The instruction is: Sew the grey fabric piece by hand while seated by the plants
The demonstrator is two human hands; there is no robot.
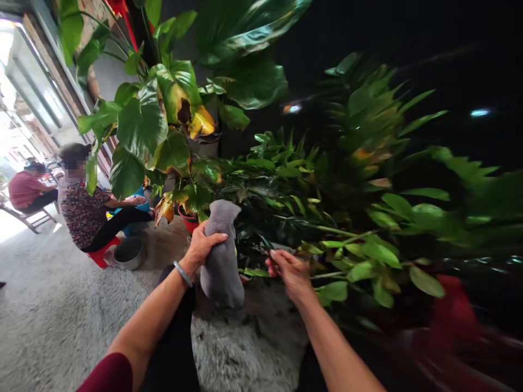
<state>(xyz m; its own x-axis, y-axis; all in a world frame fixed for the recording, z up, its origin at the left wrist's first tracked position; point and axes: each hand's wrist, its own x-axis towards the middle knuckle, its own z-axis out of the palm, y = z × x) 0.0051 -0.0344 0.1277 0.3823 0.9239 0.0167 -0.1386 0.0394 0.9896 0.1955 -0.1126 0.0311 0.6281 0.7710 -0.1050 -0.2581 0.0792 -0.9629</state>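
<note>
My left hand [202, 245], with a bracelet on its wrist, grips a soft grey cloth [224, 267] that hangs down bunched from the fingers. To the right of it, my right hand [291, 272] is closed in a pinch at the end of a dark green leaf [265, 242]. Around both hands are leafy potted plants, with long glossy leaflets [286, 204] just above the right hand. Behind the cloth stands a red pot [188, 220] holding a broad-leaved plant [143, 117] with some yellow and brown leaves.
At the left, one person [84, 201] sits on a red stool [98, 255] beside a dark basin [129, 253]; another person [28, 188] sits farther back. Leafy stems [376, 250] spread out on the right. A blurred red object [453, 310] is at lower right. The concrete floor [81, 316] is rough.
</note>
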